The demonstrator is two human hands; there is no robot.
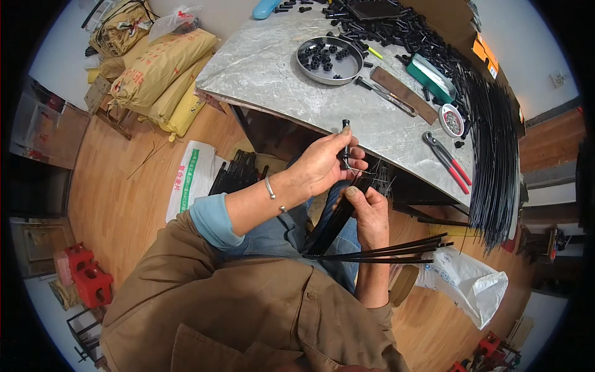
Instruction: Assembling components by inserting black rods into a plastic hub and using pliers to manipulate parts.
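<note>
My left hand (319, 164) is closed around a small black tubular part (346, 127) with a knobbed top, held upright near the table's front edge. Just below it, thin silvery wire ends (354, 166) show close to the fingers. My right hand (372, 217) grips a bundle of thin black rods (331, 226) that slants across my lap, its thumb lying near the top. From the bundle's lower end several black rods (396, 253) fan out to the right, passing over my right forearm. Where the wires meet the black part is partly hidden by my fingers.
On the grey marbled table (260, 80) stand a round metal dish (328, 74) of small black parts, red-handled pliers (447, 162), a white cup (451, 119) and a green box (431, 79). Long black wires (493, 155) overhang its right side. Stacked sacks (161, 74) sit left.
</note>
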